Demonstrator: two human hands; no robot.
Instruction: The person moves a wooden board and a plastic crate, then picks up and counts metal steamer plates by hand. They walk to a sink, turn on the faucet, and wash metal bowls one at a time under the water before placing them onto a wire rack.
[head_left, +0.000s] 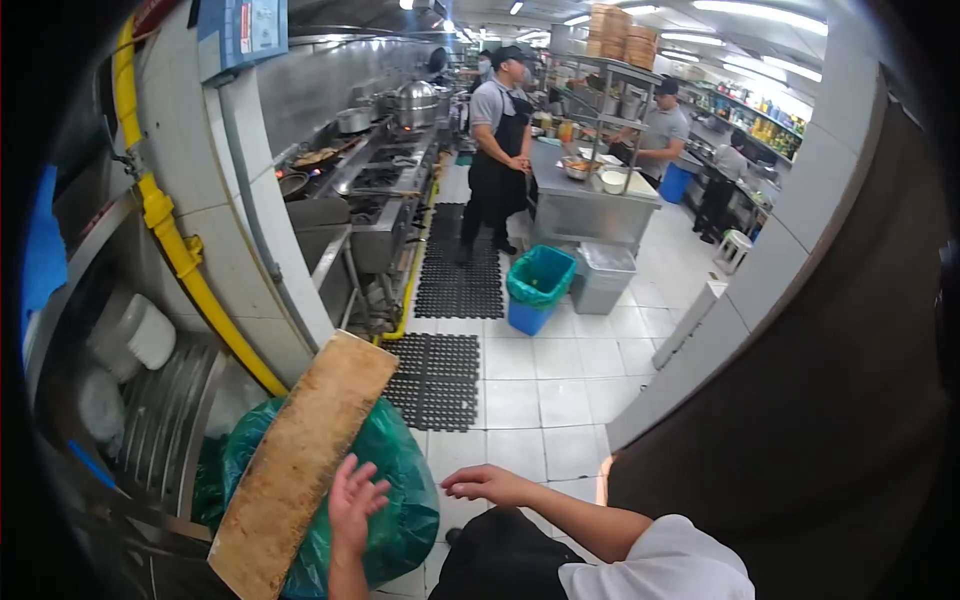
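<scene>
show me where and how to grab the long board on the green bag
The board is probably best gripped midway along its right long edge, from the right: it's long and flat, that edge faces the open left hand, and the soft green bag under it should let fingers slip beneath.

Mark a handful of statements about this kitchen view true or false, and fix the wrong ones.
1. The board lies over a green bag. True.
2. The right hand holds the board. False: that hand is empty and apart from the board.
3. The blue bin has a green liner. True.
4. The blue bin stands on a black mat. False: it stands on white tiles, beside the mat.
5. The yellow pipe is at the picture's left side. True.
</scene>
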